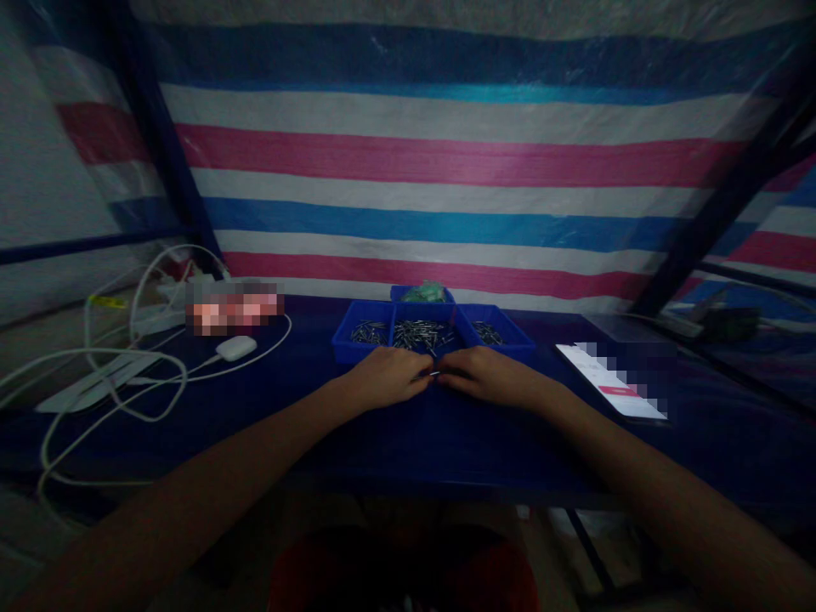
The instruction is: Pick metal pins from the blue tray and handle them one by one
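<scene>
My left hand (392, 376) and my right hand (485, 376) meet fingertip to fingertip just in front of the blue trays. Between them shows a short, thin, shiny metal pin (435, 372), pinched from both sides; its ends are hidden by the fingers. Behind my hands, the middle blue tray (460, 333) holds many loose metal pins (417, 331). More small metal parts (368, 332) lie in the left tray (345, 334), and others (487, 332) in the right tray (515, 338). Their exact shapes are too small and dark to tell.
At the back, a small blue tray (396, 293) holds a green plastic bag (426, 292). White cables (115, 350) and a white charger (236, 348) lie on the left of the blue table (408, 450). A lit phone (612, 382) lies on the right. A striped sheet (446, 161) hangs behind.
</scene>
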Available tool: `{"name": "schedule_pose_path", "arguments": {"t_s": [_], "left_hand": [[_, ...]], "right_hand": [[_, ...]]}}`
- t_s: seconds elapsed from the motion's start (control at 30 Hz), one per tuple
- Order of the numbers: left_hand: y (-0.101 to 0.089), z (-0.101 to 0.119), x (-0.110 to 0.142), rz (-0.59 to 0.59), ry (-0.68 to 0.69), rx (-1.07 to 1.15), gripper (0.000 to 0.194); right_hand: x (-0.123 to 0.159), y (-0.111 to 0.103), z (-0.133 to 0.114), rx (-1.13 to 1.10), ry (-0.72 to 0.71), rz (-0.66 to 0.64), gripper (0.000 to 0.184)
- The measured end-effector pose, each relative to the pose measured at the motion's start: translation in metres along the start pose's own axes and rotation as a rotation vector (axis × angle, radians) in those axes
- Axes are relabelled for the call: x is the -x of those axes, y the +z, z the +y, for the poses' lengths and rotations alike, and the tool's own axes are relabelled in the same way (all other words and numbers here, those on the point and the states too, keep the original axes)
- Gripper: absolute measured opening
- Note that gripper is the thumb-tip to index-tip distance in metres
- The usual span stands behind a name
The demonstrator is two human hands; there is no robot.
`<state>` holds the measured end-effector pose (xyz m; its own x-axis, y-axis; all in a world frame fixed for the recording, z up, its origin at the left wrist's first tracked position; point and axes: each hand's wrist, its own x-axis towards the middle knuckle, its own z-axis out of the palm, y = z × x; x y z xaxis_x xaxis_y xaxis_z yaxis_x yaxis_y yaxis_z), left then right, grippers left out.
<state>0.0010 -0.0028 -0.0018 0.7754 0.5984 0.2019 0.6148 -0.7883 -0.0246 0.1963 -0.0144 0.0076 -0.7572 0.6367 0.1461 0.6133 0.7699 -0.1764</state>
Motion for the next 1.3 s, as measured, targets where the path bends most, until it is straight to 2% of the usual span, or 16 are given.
{"name": "schedule_pose_path", "arguments": {"t_s": [0.37, 0.77, 1.3], "left_hand": [[0.0042, -0.0014, -0.0004, 0.022, 0.072, 0.026, 0.02], [0.0012, -0.0019, 0.001, -0.017, -0.031, -0.017, 0.017], [0.0006, -0.003, 0.0009, -0.05, -0.062, -0.01, 0.018]], "right_hand": [[-0.0027, 0.0, -0.0038, -0.004, -0.012, -0.017, 0.018], [-0.0002, 0.0016, 0.0057, 0.034, 0.029, -0.014, 0.017], [-0.0001, 0.0007, 0.0041, 0.014, 0.052, -0.029, 0.017]]}}
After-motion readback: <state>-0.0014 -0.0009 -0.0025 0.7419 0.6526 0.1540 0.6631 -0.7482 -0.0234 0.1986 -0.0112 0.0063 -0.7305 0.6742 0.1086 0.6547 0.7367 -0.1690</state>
